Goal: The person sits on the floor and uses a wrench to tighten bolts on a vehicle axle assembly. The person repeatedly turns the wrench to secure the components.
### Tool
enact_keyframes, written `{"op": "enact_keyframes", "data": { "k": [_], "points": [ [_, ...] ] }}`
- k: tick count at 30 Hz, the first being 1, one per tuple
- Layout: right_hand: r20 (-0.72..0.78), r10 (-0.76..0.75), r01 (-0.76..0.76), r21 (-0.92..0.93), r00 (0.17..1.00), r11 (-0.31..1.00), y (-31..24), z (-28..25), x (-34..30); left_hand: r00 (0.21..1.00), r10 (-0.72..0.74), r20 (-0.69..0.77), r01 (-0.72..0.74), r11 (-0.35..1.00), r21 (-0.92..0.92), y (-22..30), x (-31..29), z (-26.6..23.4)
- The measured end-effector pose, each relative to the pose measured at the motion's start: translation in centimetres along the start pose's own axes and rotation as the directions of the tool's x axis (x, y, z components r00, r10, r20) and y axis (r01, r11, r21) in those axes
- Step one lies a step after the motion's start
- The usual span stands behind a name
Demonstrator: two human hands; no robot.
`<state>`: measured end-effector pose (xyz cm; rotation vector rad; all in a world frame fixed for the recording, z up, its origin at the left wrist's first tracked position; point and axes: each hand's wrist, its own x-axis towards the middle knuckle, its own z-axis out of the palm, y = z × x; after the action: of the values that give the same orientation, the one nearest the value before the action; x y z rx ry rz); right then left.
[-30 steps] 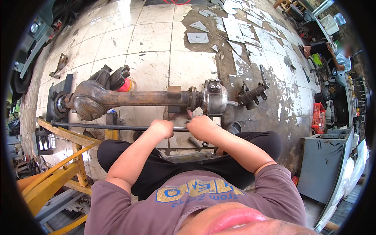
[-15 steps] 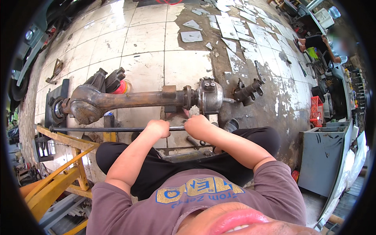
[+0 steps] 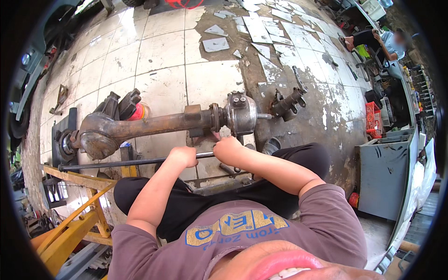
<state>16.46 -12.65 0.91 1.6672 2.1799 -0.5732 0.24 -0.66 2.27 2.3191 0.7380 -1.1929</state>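
Observation:
A long dark steel shaft point(image 3: 119, 163) lies crosswise in front of me, with a flared far-left end by the yellow frame. My left hand point(image 3: 184, 157) is closed around it near its right part. My right hand point(image 3: 227, 149) is also closed at the shaft's right end, so the tip is hidden in the fingers. A bare, brighter stretch of the shaft shows between the hands. Just beyond them lies a rusty axle housing point(image 3: 161, 123), with a round bulge at its left and a greyish steel hub point(image 3: 243, 113) at its right.
A yellow steel frame point(image 3: 77, 173) stands at my left. Beyond the hub is a loose metal knuckle part point(image 3: 288, 103). Broken tiles point(image 3: 215, 45) litter the floor ahead. A grey cabinet point(image 3: 381, 179) and a red crate point(image 3: 373, 119) stand at right; another person point(image 3: 389, 44) sits farther back.
The whole view has turned slightly, so the shaft and axle housing now slope up to the right. Both hands keep their hold on the shaft, with little visible shift along it.

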Motion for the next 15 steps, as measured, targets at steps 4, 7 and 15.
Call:
{"op": "enact_keyframes", "data": {
  "k": [4,7,15],
  "points": [
    [-0.033,-0.108,0.108,-0.015,0.994,0.994,-0.5,-4.1,-1.1,0.999,-0.035,-0.008,0.035,0.999,0.001,-0.8,-0.7,0.3],
    [0.029,0.002,-0.002,-0.014,1.000,1.000,-0.2,-1.5,-0.1,1.000,-0.014,-0.025,0.014,1.000,0.003,-0.4,-0.4,0.2],
    [-0.036,-0.037,0.038,0.016,0.999,0.999,0.2,-0.9,-0.5,1.000,-0.009,-0.017,0.010,1.000,0.022,-0.6,0.1,0.7]
  ]
}}
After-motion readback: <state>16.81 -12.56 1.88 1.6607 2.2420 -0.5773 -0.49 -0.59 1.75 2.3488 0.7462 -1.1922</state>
